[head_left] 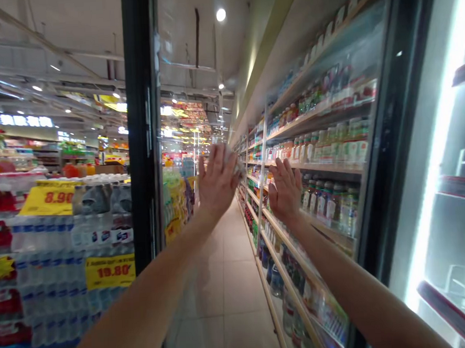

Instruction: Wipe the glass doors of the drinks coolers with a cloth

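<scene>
A glass door (197, 302) with a black frame (141, 122) stands open in front of me. My left hand (216, 184) is raised to the pane, its fingers pressing a pale crumpled cloth (239, 169) against the glass. Only the cloth's edge shows beside the fingers; the rest is hidden under the hand. To the right, my right hand (286, 189) is held up with fingers stretched and palm toward the pane. It holds nothing. I cannot tell whether that palm touches the glass.
Shelves of bottled drinks (325, 147) appear through the pane along a tiled aisle (238, 268). A lit cooler (449, 181) with racks is at the right. At left, stacked packs of bottled water (53, 279) carry yellow price signs (110, 270).
</scene>
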A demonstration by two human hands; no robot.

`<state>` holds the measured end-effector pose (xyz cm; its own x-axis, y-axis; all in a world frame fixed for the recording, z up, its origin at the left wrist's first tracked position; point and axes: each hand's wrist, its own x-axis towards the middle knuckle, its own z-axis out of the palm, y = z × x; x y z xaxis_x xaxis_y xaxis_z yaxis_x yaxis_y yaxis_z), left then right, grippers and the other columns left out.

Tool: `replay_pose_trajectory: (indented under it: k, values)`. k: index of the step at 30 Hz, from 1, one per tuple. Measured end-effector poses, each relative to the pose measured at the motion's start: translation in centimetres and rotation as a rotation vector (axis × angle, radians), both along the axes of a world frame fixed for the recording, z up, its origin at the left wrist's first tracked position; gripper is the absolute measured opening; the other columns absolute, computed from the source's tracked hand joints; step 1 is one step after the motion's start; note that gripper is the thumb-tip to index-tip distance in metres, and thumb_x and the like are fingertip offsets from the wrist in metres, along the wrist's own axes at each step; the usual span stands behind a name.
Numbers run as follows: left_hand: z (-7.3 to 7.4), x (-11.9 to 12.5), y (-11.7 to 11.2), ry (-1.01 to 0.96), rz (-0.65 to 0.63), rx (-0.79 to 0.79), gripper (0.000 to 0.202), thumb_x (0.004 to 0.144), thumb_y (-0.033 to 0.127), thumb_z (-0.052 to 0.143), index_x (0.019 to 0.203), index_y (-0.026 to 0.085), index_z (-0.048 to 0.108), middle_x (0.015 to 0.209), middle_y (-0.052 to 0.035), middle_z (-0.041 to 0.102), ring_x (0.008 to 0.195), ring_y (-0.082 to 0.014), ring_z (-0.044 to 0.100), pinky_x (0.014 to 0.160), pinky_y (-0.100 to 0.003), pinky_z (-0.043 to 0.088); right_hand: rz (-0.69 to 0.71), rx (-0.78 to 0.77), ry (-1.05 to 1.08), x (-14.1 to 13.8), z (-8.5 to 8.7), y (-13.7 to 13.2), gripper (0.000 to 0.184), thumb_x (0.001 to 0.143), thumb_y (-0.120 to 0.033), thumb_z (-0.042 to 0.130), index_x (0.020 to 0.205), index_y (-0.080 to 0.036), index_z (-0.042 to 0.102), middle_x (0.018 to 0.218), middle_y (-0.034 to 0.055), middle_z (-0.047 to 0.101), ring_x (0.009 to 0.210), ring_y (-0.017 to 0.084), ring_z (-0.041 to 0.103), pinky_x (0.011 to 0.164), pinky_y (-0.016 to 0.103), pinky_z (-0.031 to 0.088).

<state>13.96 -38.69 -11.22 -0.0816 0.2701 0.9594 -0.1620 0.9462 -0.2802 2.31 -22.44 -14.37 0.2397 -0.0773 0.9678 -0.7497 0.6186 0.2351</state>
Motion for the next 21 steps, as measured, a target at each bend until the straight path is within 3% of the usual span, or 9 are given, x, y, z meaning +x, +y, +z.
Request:
replay_pose_trajectory:
  k: [3,4,9,10,14,15,16,19,21]
  values:
    - [-0.6,-0.3,0.4,-0.154,-0.019,-0.291,0.038,0.090,0.035,0.042,0.128,0.026,0.046,0.143,-0.0029,0.041,0.137,-0.0174,0.028,0.114,-0.041,0.022,-0.018,0.002,0.015,0.0,0.0,-0.1,0.048,0.090,-0.027,0.035,0.138,-0.020,0.035,0.141,0.0104,0.043,0.138,0.020,0.027,0.111,0.044,0.020]
    - [-0.4,-0.3,0.1,-0.167,-0.009,-0.320,0.039,0.091,0.034,0.042,0.129,0.027,0.045,0.143,-0.0023,0.041,0.136,-0.0168,0.029,0.114,-0.041,0.021,-0.021,0.007,0.013,0.0,0.0,-0.1,0.048,0.090,-0.027,0.035,0.138,-0.020,0.036,0.141,0.0105,0.043,0.138,0.020,0.026,0.111,0.044,0.020]
    - [1.3,-0.1,-1.4,0.105,-0.005,0.114,0.046,0.092,0.034,0.036,0.135,0.017,0.038,0.148,-0.0155,0.027,0.140,-0.0258,0.018,0.112,-0.055,0.016,-0.023,0.006,0.004,0.1,0.1,-0.3,0.048,0.091,-0.027,0.032,0.138,-0.020,0.035,0.141,0.0100,0.043,0.139,0.019,0.025,0.111,0.045,0.020]
    - [1.2,-0.3,-1.1,0.102,-0.023,0.094,0.046,0.092,0.033,0.036,0.135,0.017,0.038,0.148,-0.0149,0.027,0.140,-0.0253,0.018,0.112,-0.054,0.017,-0.020,0.004,0.002,0.1,0.1,-0.3,0.048,0.091,-0.027,0.032,0.138,-0.020,0.035,0.141,0.0100,0.043,0.139,0.019,0.025,0.111,0.045,0.020]
    - [0.4,-0.8,-0.1,-0.110,-0.047,-0.264,0.039,0.091,0.036,0.040,0.128,0.028,0.046,0.142,-0.0004,0.042,0.135,-0.0139,0.030,0.113,-0.037,0.023,-0.006,0.004,-0.007,0.0,0.0,-0.2,0.048,0.090,-0.026,0.033,0.138,-0.021,0.036,0.142,0.0091,0.043,0.138,0.019,0.026,0.112,0.045,0.020]
    - [0.6,-0.7,-0.5,-0.124,-0.033,-0.278,0.038,0.091,0.037,0.041,0.128,0.029,0.046,0.142,0.0000,0.043,0.135,-0.0137,0.031,0.114,-0.037,0.021,-0.001,0.003,-0.005,0.0,0.0,-0.2,0.048,0.090,-0.026,0.033,0.138,-0.021,0.036,0.141,0.0088,0.043,0.138,0.019,0.027,0.112,0.044,0.020]
    - [1.0,-0.4,-1.0,-0.104,-0.015,-0.229,0.039,0.090,0.037,0.041,0.128,0.028,0.046,0.143,-0.0019,0.041,0.135,-0.0154,0.030,0.115,-0.040,0.018,0.003,0.005,-0.007,0.1,0.0,-0.2,0.048,0.090,-0.026,0.033,0.138,-0.021,0.036,0.141,0.0085,0.043,0.138,0.019,0.027,0.112,0.044,0.020]
    - [2.4,0.7,-2.8,0.075,0.022,0.128,0.044,0.090,0.035,0.040,0.132,0.023,0.042,0.148,-0.0108,0.031,0.138,-0.0233,0.024,0.114,-0.049,0.014,0.010,0.001,-0.010,0.1,0.0,-0.3,0.048,0.091,-0.026,0.033,0.138,-0.021,0.036,0.141,0.0087,0.044,0.138,0.019,0.027,0.112,0.044,0.020]
    - [2.5,1.1,-3.2,0.109,0.013,0.202,0.044,0.090,0.034,0.039,0.132,0.021,0.043,0.148,-0.0134,0.030,0.139,-0.0258,0.022,0.112,-0.051,0.019,0.011,-0.001,-0.013,0.2,0.1,-0.3,0.047,0.090,-0.026,0.034,0.138,-0.021,0.037,0.140,0.0090,0.044,0.138,0.019,0.028,0.112,0.044,0.019]
